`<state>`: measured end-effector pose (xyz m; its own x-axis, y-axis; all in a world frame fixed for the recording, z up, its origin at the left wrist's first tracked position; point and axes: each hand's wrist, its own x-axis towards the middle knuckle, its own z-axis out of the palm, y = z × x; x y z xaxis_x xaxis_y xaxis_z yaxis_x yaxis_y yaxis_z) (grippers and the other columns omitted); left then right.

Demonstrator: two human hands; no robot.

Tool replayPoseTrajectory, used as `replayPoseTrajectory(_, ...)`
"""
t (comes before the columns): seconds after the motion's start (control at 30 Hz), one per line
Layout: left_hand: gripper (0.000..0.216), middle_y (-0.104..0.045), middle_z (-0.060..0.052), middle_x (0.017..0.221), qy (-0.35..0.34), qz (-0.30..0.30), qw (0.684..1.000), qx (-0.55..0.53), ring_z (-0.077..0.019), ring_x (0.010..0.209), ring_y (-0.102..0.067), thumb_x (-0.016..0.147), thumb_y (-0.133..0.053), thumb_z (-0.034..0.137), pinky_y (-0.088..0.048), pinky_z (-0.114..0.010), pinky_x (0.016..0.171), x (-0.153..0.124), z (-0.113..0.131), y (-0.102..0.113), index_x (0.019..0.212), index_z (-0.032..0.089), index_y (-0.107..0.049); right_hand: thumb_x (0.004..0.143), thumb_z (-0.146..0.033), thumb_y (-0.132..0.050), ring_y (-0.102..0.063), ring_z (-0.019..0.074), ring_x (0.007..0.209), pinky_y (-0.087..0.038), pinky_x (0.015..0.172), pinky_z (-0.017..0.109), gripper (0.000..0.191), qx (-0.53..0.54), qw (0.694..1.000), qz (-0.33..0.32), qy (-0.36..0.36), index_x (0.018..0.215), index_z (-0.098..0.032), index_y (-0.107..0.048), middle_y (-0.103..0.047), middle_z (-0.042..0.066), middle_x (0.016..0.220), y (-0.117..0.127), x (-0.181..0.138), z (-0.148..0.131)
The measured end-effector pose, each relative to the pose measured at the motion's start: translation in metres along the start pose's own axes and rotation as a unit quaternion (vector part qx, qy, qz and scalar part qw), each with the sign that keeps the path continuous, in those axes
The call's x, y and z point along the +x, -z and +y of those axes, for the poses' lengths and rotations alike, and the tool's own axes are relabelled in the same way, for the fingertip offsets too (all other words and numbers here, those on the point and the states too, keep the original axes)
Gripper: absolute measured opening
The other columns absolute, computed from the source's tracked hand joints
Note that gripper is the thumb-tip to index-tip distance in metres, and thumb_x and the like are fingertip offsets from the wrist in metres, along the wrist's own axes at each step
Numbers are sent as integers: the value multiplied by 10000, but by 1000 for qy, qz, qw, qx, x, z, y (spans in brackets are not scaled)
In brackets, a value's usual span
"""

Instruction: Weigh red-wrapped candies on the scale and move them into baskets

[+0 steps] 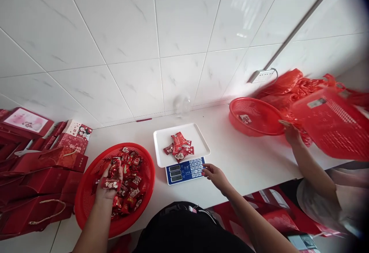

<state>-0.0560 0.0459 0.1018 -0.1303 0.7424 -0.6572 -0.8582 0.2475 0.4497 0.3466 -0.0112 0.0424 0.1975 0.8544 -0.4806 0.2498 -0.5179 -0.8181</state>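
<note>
- The bench is carrying everything; a co-worker's hand is gripping a basket rim at its right end.
- The red basket is sitting at the front left edge, with my left hand hovering over it.
- The scale is standing mid-bench; my right hand is lying open, fingertips at its keypad.
- My left fingers are curling closed around wrapped candies, with more lying in the basket beneath.

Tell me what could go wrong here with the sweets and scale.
The left hand holds loose sweets above the basket; some might slip out. The right hand is at the scale; pressing there could skew the reading. A co-worker's hand by the blurred basket could jolt the table.
</note>
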Motion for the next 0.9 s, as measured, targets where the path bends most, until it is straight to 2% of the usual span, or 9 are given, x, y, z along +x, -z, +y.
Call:
replayPoseTrajectory(0.17,307,-619,-54,784,39,-40,998,-30,-69,548,-556,884,-329,186,-475,-120,409,-4,-2,4,1096,202,-550,759,-348,-507,-636,178,757,-481,668,297,293,10,998,51,18,995,-196,-592,-680,42,854,17,3,-4)
replayPoseTrajectory(0.27,295,-587,-47,776,39,-40,997,-43,-52,514,-501,876,-332,165,-436,-96,375,-6,-8,6,1067,199,-555,771,-386,-498,-633,190,781,-489,681,312,326,-34,995,78,61,1027,-204,-584,-666,59,915,19,9,-3)
replayPoseTrajectory(0.37,285,-565,-39,776,47,-35,997,-39,-42,489,-461,875,-330,152,-421,-94,365,-5,-14,6,1042,193,-557,795,-406,-470,-589,224,936,-480,764,353,354,-140,972,108,154,1081,-227,-574,-608,79,1086,8,18,-8)
replayPoseTrajectory(0.47,266,-555,-38,781,61,-33,997,-25,-37,493,-454,871,-339,159,-414,-90,371,-4,-18,5,1032,185,-550,815,-398,-470,-479,254,1119,-412,902,397,366,-249,934,101,235,1137,-246,-552,-544,80,1204,-15,28,-25)
replayPoseTrajectory(0.6,242,-553,-37,770,73,-31,997,-1,-37,499,-462,863,-361,179,-405,-94,375,-5,-25,3,1014,182,-550,781,-449,-532,-386,289,1201,-351,944,432,487,-323,919,70,213,1227,-259,-484,-461,91,1307,-48,41,-53)
replayPoseTrajectory(0.73,260,-561,-46,754,89,-25,996,14,-49,502,-476,878,-320,179,-397,-100,361,-6,-32,4,987,176,-556,725,-397,-602,-338,320,1210,-320,942,446,472,-279,940,56,188,1169,-252,-536,-447,94,1308,-64,57,-65)
replayPoseTrajectory(0.9,270,-555,-44,733,95,-6,995,15,-53,488,-475,893,-300,168,-395,-106,346,-5,-38,10,985,160,-553,704,-305,-608,-526,244,979,-412,828,358,300,-184,966,53,173,990,-218,-626,-562,79,1094,-59,74,-60)
